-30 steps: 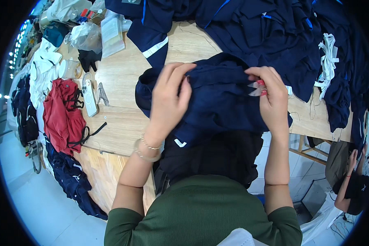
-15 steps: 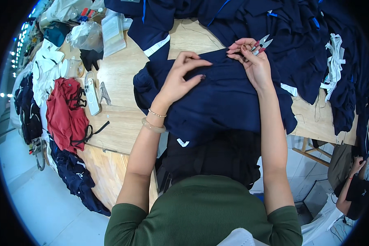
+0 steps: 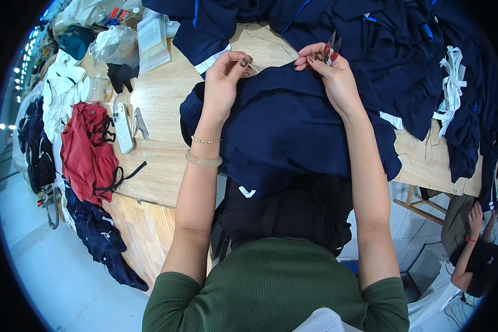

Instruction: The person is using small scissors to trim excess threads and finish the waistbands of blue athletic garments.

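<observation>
A navy garment (image 3: 293, 127) lies over the table's near edge and my lap. My right hand (image 3: 335, 72) is closed round small thread snips (image 3: 332, 47) with red handles, blades pointing up and away. Its thumb and fingertips also meet at the garment's far edge. My left hand (image 3: 227, 77) is closed in a pinch just beyond the garment's far left edge. Whatever lies between its fingertips is too small to make out.
More navy garments (image 3: 393, 66) cover the table's far and right side, with white strips (image 3: 452, 88) on top. A phone (image 3: 123, 126), a red garment (image 3: 88, 152) and plastic bags (image 3: 116, 47) are at left. A co-worker's arm (image 3: 470, 238) shows at far right.
My left hand has moved away and left, its spread fingers now pinched. My right hand has shifted slightly away and left with the snips. The garment's far edge has been raised and spread.
</observation>
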Demonstrator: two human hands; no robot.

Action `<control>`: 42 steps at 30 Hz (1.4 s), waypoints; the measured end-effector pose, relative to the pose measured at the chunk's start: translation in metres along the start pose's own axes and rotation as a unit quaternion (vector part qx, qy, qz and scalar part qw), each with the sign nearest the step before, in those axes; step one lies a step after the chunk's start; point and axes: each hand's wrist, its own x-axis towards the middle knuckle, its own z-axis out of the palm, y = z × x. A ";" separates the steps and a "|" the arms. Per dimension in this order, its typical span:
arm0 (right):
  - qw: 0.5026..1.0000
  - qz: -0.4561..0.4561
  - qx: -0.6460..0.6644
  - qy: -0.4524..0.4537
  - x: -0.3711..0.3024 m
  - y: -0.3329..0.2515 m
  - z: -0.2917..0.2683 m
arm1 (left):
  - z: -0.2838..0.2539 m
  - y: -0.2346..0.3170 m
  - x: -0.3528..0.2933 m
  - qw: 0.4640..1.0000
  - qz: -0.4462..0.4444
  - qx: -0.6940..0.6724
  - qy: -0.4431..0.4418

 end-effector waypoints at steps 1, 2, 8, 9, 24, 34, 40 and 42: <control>1.000 0.003 -0.010 -0.005 0.001 0.000 0.000 | -0.005 -0.001 0.001 0.999 -0.003 -0.041 0.018; 1.000 0.006 -0.021 -0.010 0.001 -0.001 0.000 | -0.005 0.005 0.000 0.996 0.014 -0.067 0.056; 0.999 0.031 -0.032 -0.018 0.001 -0.004 0.001 | 0.004 0.031 -0.018 0.992 0.058 0.064 0.092; 0.999 0.033 -0.032 -0.017 0.001 -0.004 -0.001 | 0.015 0.037 -0.025 0.991 0.064 0.119 0.008; 0.999 0.043 -0.031 -0.012 0.002 -0.006 -0.002 | 0.013 0.012 -0.033 0.991 0.079 0.105 0.010; 0.999 0.040 -0.020 -0.019 0.001 -0.005 -0.001 | 0.030 -0.012 -0.031 0.959 0.088 0.263 -0.053; 0.999 0.044 -0.023 -0.017 0.003 -0.005 -0.005 | 0.030 0.000 -0.031 0.973 0.053 0.214 -0.066; 0.999 0.046 -0.025 -0.014 0.003 -0.006 -0.005 | 0.036 0.003 -0.035 0.939 0.106 0.316 -0.085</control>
